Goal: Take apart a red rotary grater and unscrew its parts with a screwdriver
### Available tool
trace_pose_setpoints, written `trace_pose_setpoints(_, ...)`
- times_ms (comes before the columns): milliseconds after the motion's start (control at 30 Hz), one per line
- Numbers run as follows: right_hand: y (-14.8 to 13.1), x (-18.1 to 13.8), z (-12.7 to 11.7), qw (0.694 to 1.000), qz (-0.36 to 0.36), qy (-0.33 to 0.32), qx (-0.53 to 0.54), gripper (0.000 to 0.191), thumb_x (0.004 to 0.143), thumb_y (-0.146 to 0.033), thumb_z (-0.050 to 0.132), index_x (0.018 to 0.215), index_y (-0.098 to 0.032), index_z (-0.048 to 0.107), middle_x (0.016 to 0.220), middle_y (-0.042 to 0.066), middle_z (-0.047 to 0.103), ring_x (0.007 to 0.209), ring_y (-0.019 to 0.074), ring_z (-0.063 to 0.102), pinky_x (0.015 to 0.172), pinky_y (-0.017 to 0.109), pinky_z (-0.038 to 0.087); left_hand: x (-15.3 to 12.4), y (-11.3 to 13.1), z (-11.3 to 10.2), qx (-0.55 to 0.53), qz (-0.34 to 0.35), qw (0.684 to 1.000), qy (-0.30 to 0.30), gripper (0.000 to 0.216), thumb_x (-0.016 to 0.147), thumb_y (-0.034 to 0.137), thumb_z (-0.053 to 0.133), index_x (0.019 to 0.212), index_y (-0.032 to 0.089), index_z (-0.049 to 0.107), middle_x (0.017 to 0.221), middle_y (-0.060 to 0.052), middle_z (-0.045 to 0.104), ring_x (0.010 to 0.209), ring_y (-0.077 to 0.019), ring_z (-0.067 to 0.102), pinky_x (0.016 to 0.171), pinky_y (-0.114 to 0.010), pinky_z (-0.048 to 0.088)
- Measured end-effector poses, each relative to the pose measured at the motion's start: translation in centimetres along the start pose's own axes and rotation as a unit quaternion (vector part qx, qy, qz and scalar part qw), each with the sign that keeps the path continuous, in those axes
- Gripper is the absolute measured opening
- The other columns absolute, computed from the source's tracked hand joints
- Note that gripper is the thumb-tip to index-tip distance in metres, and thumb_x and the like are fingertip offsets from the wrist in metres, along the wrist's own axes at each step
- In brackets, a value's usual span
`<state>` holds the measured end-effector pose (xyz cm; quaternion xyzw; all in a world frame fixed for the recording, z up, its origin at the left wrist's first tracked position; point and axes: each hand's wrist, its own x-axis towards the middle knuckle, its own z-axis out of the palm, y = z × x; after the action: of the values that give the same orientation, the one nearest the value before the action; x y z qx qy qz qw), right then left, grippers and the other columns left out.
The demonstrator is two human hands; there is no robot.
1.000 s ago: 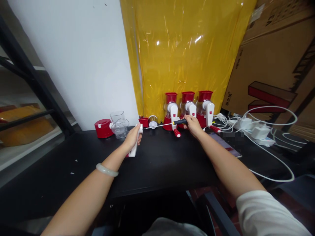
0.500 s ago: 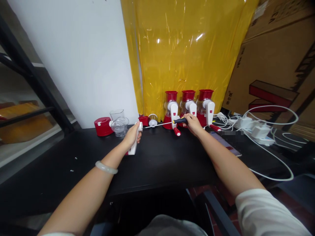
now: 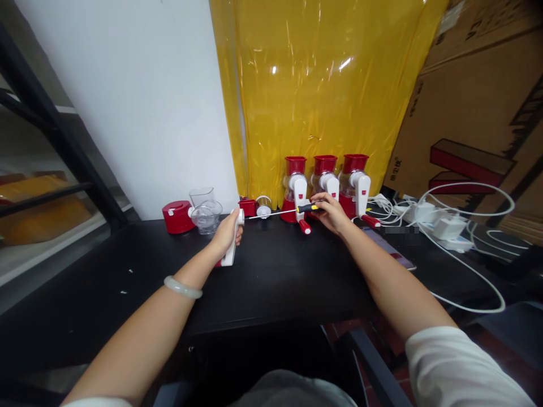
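We have our left hand [image 3: 229,232] closed around a white crank handle [image 3: 229,254], its red end low and its round hub facing right, just above the tabletop [image 3: 280,282]. Our right hand [image 3: 331,213] has its grip curled lightly, fingertips on the black-and-yellow handle of a screwdriver [image 3: 309,208], whose shaft lies nearly level and runs left to the hub. Behind the shaft we see a grater drum [image 3: 263,207] beside a red hopper [image 3: 248,207]. Three rotary graters [image 3: 296,192] stand in a row behind our right hand; a red base [image 3: 177,217] and clear housing [image 3: 206,217] sit left.
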<state>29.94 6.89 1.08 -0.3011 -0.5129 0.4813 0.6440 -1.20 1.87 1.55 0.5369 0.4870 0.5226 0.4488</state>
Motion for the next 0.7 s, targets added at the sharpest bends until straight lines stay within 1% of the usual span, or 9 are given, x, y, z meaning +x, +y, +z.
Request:
trace_pose_setpoints(33, -0.12, -0.08, 0.00, 1.000, 0.002, -0.015, 0.005, 0.030, 0.059, -0.033, 0.080, 0.082, -0.023, 0.063, 0.084, -0.002, 0.062, 0.076, 0.0135, 0.062, 0.063, 0.027, 0.056, 0.03, -0.04, -0.02, -0.003, 0.002, 1.000, 0.002, 0.050, 0.088, 0.070, 0.047, 0.072, 0.023, 0.044, 0.043, 0.008, 0.038, 0.032, -0.0095, 0.034, 0.035, -0.021, 0.034)
trace_pose_setpoints(100, -0.17, -0.05, -0.09, 1.000, 0.019, -0.018, -0.009, 0.032, 0.064, -0.045, 0.078, 0.080, -0.023, 0.062, 0.077, -0.001, 0.062, 0.068, 0.0144, 0.062, 0.057, 0.028, 0.055, 0.07, -0.09, -0.03, -0.010, 0.005, 1.000, 0.006, 0.050, 0.088, 0.071, 0.047, 0.072, 0.023, 0.043, 0.043, 0.008, 0.039, 0.031, -0.0095, 0.034, 0.035, -0.021, 0.033)
trace_pose_setpoints(200, 0.18, 0.35, -0.39, 0.994, 0.047, 0.012, -0.102, 0.048, 0.076, -0.069, 0.063, 0.076, -0.021, 0.060, 0.052, -0.002, 0.052, 0.044, 0.0128, 0.050, 0.038, 0.025, 0.039, 0.09, -0.02, -0.02, -0.016, 0.008, 1.000, 0.007, 0.051, 0.087, 0.072, 0.047, 0.072, 0.023, 0.043, 0.042, 0.008, 0.039, 0.031, -0.0095, 0.033, 0.034, -0.022, 0.033)
trace_pose_setpoints(267, 0.51, 0.61, -0.56, 0.988, 0.033, 0.024, -0.149, 0.050, 0.078, -0.071, 0.062, 0.076, -0.022, 0.060, 0.044, -0.005, 0.044, 0.036, 0.0103, 0.040, 0.035, 0.023, 0.029, 0.04, 0.10, 0.02, -0.017, 0.009, 1.000, 0.005, 0.052, 0.087, 0.072, 0.048, 0.071, 0.023, 0.043, 0.042, 0.008, 0.038, 0.031, -0.0095, 0.034, 0.034, -0.022, 0.033)
trace_pose_setpoints(300, 0.63, 0.68, -0.59, 0.989, 0.023, 0.028, -0.145, 0.046, 0.077, -0.068, 0.067, 0.077, -0.022, 0.059, 0.044, -0.005, 0.044, 0.036, 0.0095, 0.039, 0.035, 0.023, 0.029, 0.00, 0.17, 0.05, -0.018, 0.010, 1.000, 0.003, 0.053, 0.086, 0.073, 0.048, 0.071, 0.023, 0.043, 0.042, 0.008, 0.038, 0.031, -0.0095, 0.034, 0.034, -0.022, 0.033)
trace_pose_setpoints(433, 0.57, 0.39, -0.32, 1.000, 0.025, 0.018, -0.007, 0.032, 0.068, -0.043, 0.080, 0.083, -0.025, 0.059, 0.065, -0.004, 0.060, 0.051, 0.0098, 0.052, 0.049, 0.024, 0.043, -0.18, 0.35, 0.19, -0.022, 0.019, 1.000, -0.007, 0.054, 0.085, 0.075, 0.049, 0.071, 0.023, 0.043, 0.042, 0.009, 0.037, 0.031, -0.0092, 0.033, 0.033, -0.022, 0.033)
trace_pose_setpoints(533, 0.17, -0.05, -0.03, 0.997, 0.023, -0.008, 0.069, 0.036, 0.060, -0.032, 0.082, 0.088, -0.026, 0.060, 0.077, -0.004, 0.064, 0.070, 0.0135, 0.062, 0.062, 0.028, 0.052, -0.31, 0.39, 0.30, -0.024, 0.026, 0.999, -0.014, 0.054, 0.084, 0.075, 0.050, 0.071, 0.023, 0.043, 0.043, 0.009, 0.038, 0.031, -0.0090, 0.033, 0.034, -0.021, 0.034)
trace_pose_setpoints(600, 0.08, -0.07, 0.01, 0.996, 0.021, -0.003, 0.083, 0.036, 0.060, -0.037, 0.083, 0.086, -0.026, 0.061, 0.079, -0.003, 0.065, 0.074, 0.0153, 0.064, 0.065, 0.030, 0.054, -0.40, 0.44, 0.37, -0.023, 0.025, 0.999, -0.015, 0.055, 0.084, 0.075, 0.049, 0.071, 0.023, 0.043, 0.042, 0.009, 0.038, 0.031, -0.0091, 0.033, 0.034, -0.021, 0.034)
trace_pose_setpoints(700, 0.41, 0.38, -0.21, 0.999, 0.030, 0.032, 0.023, 0.040, 0.072, -0.060, 0.073, 0.079, -0.024, 0.059, 0.063, -0.002, 0.058, 0.055, 0.0143, 0.057, 0.055, 0.031, 0.051, -0.55, 0.58, 0.49, -0.018, 0.023, 0.999, -0.015, 0.054, 0.085, 0.075, 0.050, 0.072, 0.023, 0.043, 0.042, 0.009, 0.038, 0.032, -0.0093, 0.034, 0.034, -0.021, 0.034)
